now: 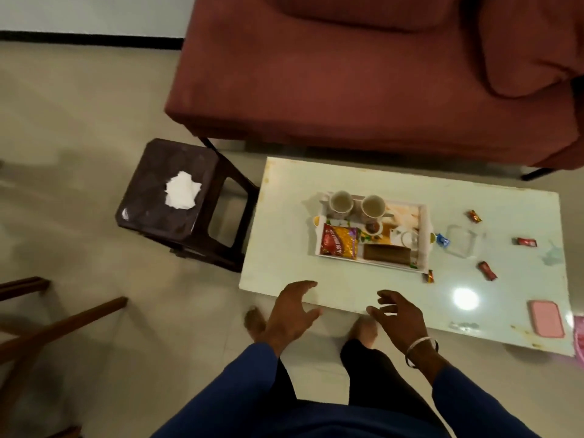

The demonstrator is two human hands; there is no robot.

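Just off the near edge of the pale rectangular table, left hand and right hand hover empty, fingers spread, short of the white rectangular tray.

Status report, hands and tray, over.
Left hand and right hand open, empty, at table edge. Tray untouched, two cups aboard. Wrapped sweet by its near right corner.

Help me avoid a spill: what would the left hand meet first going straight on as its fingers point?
Probably the near rim of the tray, by the snack packet; how high the left hand hangs is unclear.
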